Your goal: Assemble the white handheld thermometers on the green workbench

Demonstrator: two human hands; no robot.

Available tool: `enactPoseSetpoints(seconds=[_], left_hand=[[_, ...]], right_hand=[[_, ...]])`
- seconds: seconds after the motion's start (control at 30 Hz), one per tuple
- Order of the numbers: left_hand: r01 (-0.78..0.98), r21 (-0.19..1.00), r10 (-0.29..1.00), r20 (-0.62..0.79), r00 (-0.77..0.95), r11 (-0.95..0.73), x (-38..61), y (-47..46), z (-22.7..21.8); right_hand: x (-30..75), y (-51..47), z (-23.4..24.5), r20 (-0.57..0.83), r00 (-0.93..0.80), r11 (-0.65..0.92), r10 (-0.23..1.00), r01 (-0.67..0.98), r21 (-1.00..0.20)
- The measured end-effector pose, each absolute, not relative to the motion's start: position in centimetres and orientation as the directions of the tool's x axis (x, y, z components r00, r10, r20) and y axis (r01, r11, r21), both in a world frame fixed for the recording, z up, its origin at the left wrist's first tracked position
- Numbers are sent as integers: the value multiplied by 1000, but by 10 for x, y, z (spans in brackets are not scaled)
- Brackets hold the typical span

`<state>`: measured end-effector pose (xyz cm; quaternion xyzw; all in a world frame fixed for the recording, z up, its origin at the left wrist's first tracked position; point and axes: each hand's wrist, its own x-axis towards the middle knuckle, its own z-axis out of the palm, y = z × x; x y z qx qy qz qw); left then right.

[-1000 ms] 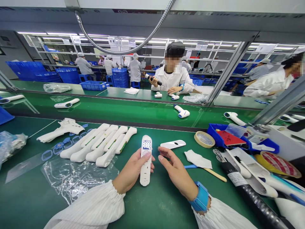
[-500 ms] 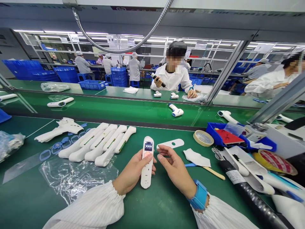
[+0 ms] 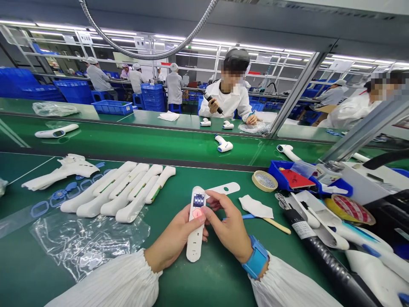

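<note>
My left hand is closed round a slim white handheld device, held upright in front of me. Its small display shows lit digits, and a reddish light glows below it by my left thumb. My right hand is at the device's right edge, thumb and index finger apart, with the fingertips at or very near its side. Behind that hand a white flat cover strip with a hole lies on the green bench.
Several white handle shells lie left of my hands, beside clear plastic bags. To the right are a tape roll, a white cloth, blue bins and a black tube. Across the conveyor sits a co-worker.
My right hand has moved left, bringing its fingers up to the device's edge. My left hand still holds the device. The whole view has shifted slightly.
</note>
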<state>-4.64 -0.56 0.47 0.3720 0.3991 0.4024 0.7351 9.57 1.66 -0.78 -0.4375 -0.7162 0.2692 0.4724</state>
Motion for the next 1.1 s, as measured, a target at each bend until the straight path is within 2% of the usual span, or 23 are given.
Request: enactPoseSetpoints(seconds=[0.37,0.63,1.1], left_hand=[[-301,872,897,-279,343,386,-44,-7,5],[-323,860,895,-282,346,396,-42,-8,3],[-305,856,887,-309,344,417,-38,-11,0]], right_hand=[[96,17,-6,556,-194,574,808,474,-668],[96,19,-5,540,-150,536,828,495,-684],[95,24,-12,585,-134,564,800,500,-657]])
